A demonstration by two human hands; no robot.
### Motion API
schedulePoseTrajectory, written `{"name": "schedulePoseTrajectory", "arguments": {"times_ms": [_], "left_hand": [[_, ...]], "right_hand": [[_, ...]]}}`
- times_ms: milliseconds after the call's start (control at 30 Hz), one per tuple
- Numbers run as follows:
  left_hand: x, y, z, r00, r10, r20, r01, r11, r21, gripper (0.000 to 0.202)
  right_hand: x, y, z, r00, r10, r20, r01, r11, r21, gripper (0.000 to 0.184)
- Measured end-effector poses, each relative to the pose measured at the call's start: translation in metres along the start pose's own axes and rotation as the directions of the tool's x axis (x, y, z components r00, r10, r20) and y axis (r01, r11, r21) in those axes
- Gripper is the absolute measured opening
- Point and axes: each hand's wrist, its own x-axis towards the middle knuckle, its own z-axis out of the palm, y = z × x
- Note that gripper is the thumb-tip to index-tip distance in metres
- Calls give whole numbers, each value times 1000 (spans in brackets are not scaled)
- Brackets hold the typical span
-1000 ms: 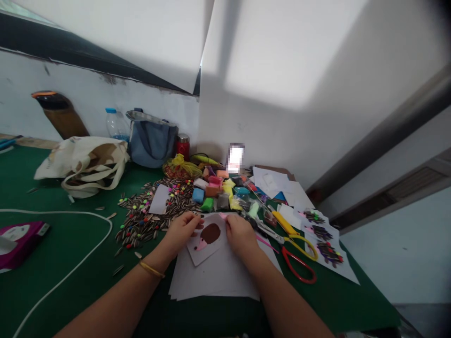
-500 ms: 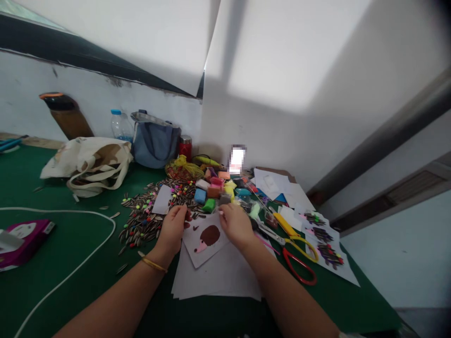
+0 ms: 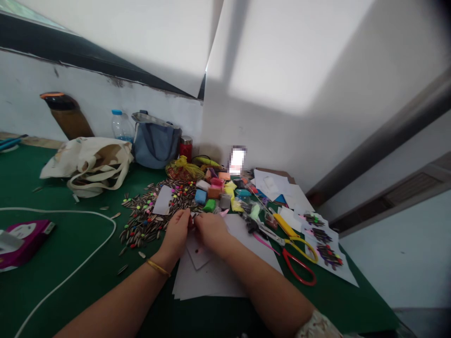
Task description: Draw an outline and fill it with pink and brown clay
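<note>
My left hand (image 3: 176, 234) and my right hand (image 3: 213, 232) meet above a small white card (image 3: 199, 259). Their fingers are closed together at the card's far edge. A small dark bit shows between the fingertips, but I cannot make out what it is. My right hand covers most of the brown and pink animal picture on the card; its dark nose spot still shows. Beneath the card lie white paper sheets (image 3: 225, 286). Just beyond my left hand spreads a pile of striped sunflower seeds (image 3: 148, 225) mixed with small coloured balls.
Blocks of coloured clay (image 3: 214, 192) sit behind the hands. Scissors (image 3: 299, 256) with red and yellow handles lie to the right, near seed-decorated cards (image 3: 327, 253). A cloth bag (image 3: 95, 159), a blue bag (image 3: 155, 143) and a phone (image 3: 237, 159) stand at the back. A white cable (image 3: 109, 234) curves across the left.
My right hand has moved left across the card to meet my left hand, covering the animal picture. My left hand has shifted slightly right.
</note>
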Motion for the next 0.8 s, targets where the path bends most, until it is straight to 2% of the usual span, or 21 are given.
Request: {"name": "schedulePoseTrajectory", "arguments": {"times_ms": [100,200,267,333,400,433,533,733,800], "left_hand": [[-1,1,1,1000,-4,-8,4,1000,-6,36],[0,0,1,1000,-8,-24,7,1000,-7,38],[0,0,2,1000,-6,-28,6,1000,-1,39],[0,-1,2,1000,-1,-24,1,1000,9,39],[-1,-2,2,1000,7,-10,-7,1000,27,38],[-1,-3,2,1000,11,1,-11,999,41,36],[-1,-5,0,999,17,39,-21,996,88,31],[-3,-4,0,989,55,137,-81,979,190,29],[-7,-1,2,980,78,185,-120,966,229,27]], "right_hand": [[-3,9,-1,988,79,-130,-66,993,99,10],[-9,25,0,966,185,-182,-113,931,347,10],[-16,38,2,960,247,-136,-129,812,569,14],[-23,50,4,958,268,-104,-100,651,752,19],[-32,62,6,955,268,-126,-48,559,828,24],[-36,67,7,951,269,-152,-26,560,828,26],[-49,80,9,943,250,-218,-5,669,743,23],[-71,87,13,958,247,-147,-93,751,654,8],[-76,85,12,959,249,-133,-125,796,592,10]]}}
